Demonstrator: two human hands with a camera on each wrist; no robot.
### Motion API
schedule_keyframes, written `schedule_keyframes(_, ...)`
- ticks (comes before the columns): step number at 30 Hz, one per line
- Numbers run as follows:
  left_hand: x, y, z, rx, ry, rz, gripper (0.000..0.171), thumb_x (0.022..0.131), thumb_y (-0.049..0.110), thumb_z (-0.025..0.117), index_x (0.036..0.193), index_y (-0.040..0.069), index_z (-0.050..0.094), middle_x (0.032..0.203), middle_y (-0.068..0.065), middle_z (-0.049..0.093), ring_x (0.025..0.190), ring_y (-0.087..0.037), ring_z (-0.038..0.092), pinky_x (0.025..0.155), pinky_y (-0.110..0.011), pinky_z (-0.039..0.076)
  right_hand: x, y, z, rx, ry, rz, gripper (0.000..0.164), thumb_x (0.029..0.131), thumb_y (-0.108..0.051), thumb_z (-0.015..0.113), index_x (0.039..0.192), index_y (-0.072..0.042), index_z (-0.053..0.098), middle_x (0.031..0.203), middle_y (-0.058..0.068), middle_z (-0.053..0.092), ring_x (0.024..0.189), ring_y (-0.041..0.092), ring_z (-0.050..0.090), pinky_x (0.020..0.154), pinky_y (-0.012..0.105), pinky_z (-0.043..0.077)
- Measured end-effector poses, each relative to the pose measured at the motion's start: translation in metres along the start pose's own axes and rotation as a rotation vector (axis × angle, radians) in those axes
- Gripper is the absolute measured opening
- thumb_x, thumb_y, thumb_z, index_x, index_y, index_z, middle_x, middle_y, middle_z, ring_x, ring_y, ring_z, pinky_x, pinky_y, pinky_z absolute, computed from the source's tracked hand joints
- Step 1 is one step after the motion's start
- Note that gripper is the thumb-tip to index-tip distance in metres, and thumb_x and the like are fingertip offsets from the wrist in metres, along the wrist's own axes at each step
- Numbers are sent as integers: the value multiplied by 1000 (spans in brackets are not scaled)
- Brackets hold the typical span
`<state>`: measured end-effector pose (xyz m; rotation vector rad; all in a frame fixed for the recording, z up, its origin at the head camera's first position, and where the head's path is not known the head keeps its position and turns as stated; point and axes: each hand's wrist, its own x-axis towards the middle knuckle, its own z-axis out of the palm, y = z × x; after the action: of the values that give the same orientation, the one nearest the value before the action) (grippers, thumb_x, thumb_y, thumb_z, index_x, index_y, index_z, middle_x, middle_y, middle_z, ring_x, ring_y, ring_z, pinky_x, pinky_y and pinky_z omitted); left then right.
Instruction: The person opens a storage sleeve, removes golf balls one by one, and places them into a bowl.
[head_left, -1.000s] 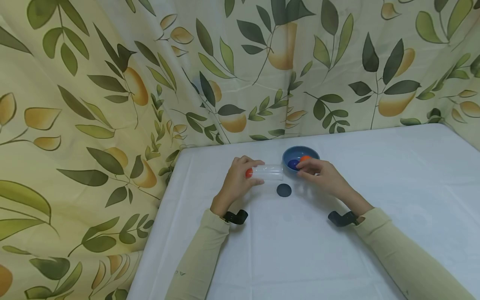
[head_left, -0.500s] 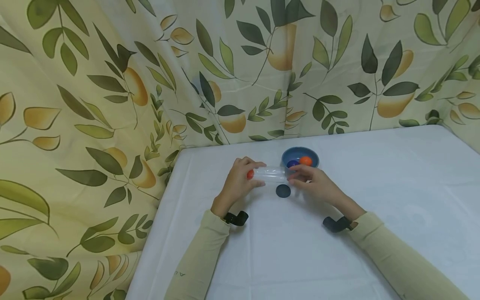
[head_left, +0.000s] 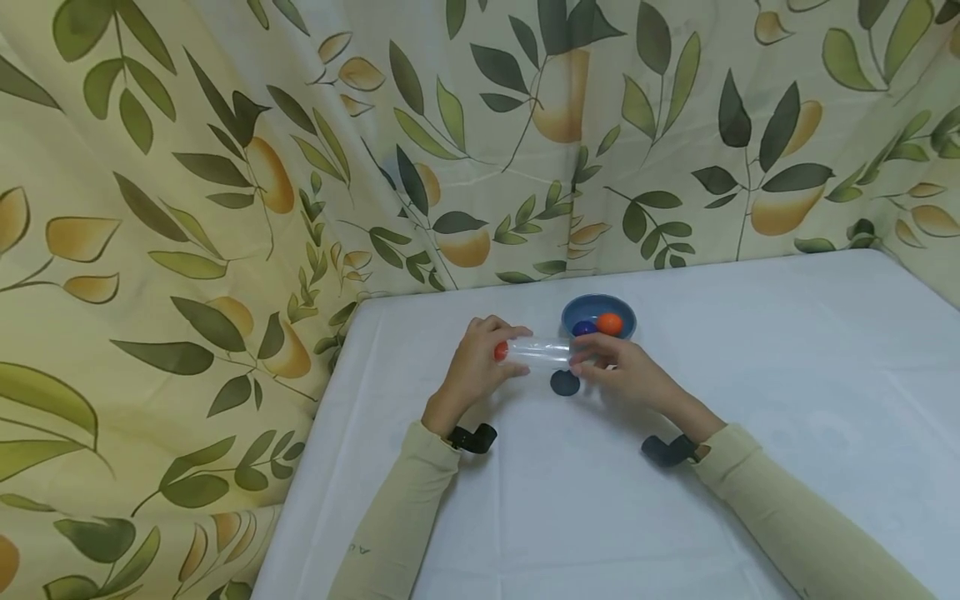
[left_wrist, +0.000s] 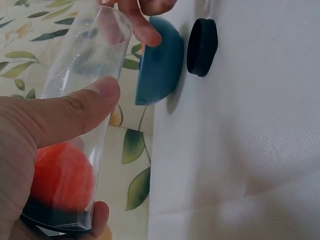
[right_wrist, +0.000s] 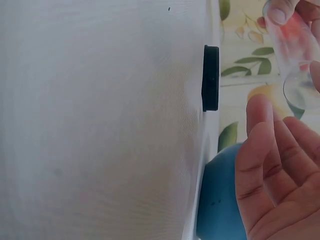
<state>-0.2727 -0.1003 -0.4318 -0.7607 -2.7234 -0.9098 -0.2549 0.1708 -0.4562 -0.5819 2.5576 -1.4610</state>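
A clear plastic tube (head_left: 542,353) lies roughly level above the table, gripped around its left end by my left hand (head_left: 474,358). Inside that end sits a red ball (left_wrist: 65,177), with a dark base below it in the left wrist view. My right hand (head_left: 626,367) is at the tube's other end, fingers loosely bent; no object shows in its palm in the right wrist view. Whether its fingertips touch the rim is hard to tell. Just behind it stands a blue bowl (head_left: 567,315) holding an orange ball (head_left: 609,323) and a dark blue ball (head_left: 584,328).
A round dark cap (head_left: 565,383) lies on the white-covered table (head_left: 570,500), just below the tube's right end. Leaf-patterned cloth (head_left: 420,167) hangs behind the table and along its left side.
My right hand has moved from the bowl leftward and slightly down to the tube's right end. Both balls in the bowl now show more fully. My left hand keeps its hold on the tube.
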Motion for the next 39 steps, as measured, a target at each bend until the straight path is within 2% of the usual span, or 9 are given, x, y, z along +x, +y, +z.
schedule_keyframes(6,-1,-1,-1,9,-1,-4,51,78,21,91,126,22,73,119,-4,65,111,-22,52,92,-35,50,0,0,1,7,-11,10,48,97,-24,71,139,-6,57,118,13,74,90,26,64,62,29,52)
schedule_keyframes(13,-1,-2,-2,16,19,38,52,77,22,91,126,21,73,116,-4,65,109,-22,52,90,-34,49,1,-1,1,5,-3,-11,47,97,-21,71,139,-4,57,117,14,74,89,26,64,61,29,53)
schedule_keyframes(17,-1,-2,-2,6,14,31,53,77,23,91,127,21,73,117,-4,66,110,-22,52,91,-35,49,1,-2,1,9,-1,-6,47,97,-21,71,138,-4,57,117,14,74,89,27,64,61,30,53)
schedule_keyframes(25,-1,-2,-1,9,14,26,52,78,25,90,127,22,73,119,-4,66,112,-23,53,93,-39,49,1,-1,0,3,5,-11,46,98,-25,70,138,-7,58,119,13,74,97,26,64,70,28,53)
schedule_keyframes(32,0,-2,-1,-1,5,17,51,79,21,90,127,21,73,120,-5,66,112,-24,53,95,-41,49,-1,-3,-2,68,-10,53,53,97,-31,71,142,-9,55,123,17,69,96,30,65,65,38,59)
schedule_keyframes(39,0,-4,-2,-4,16,-2,51,79,23,90,127,21,73,119,-5,66,111,-23,52,95,-40,49,-1,-4,-4,31,12,75,52,96,-35,72,140,-11,57,120,16,68,99,29,63,66,37,58)
